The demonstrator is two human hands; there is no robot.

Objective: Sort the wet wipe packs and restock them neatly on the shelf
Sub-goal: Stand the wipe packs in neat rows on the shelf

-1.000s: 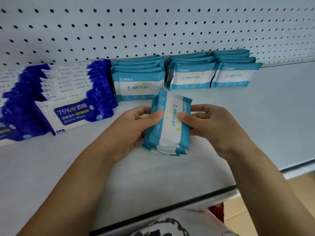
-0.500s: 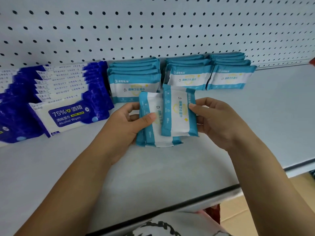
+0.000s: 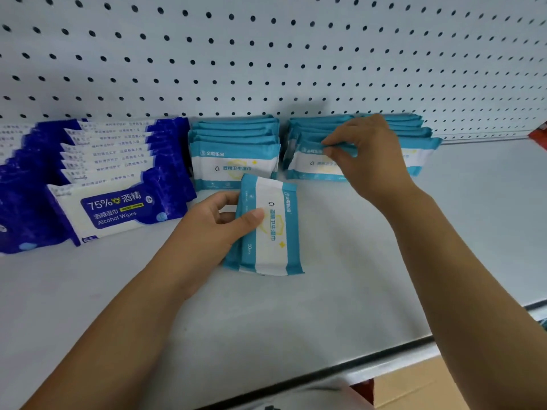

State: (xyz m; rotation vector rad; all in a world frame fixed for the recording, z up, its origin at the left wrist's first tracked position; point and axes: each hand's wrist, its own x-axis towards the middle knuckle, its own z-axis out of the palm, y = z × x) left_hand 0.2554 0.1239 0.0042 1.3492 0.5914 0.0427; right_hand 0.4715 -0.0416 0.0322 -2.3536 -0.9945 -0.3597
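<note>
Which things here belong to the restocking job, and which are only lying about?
Job in hand:
- left hand gripping the held teal packs
- right hand pinching the front pack of the middle row
- left teal row
- dark blue alcohol wipes
- shelf

Lying about:
- pegboard
- red item at the right edge
- cardboard below the shelf

The left hand [image 3: 213, 229], at centre frame with its forearm rising from the lower left, grips a stack of packs [image 3: 270, 232] under its thumb, while the right hand [image 3: 370, 161], reaching toward the upper right, pinches a single pack [image 3: 310, 162] by its top edge.
</note>
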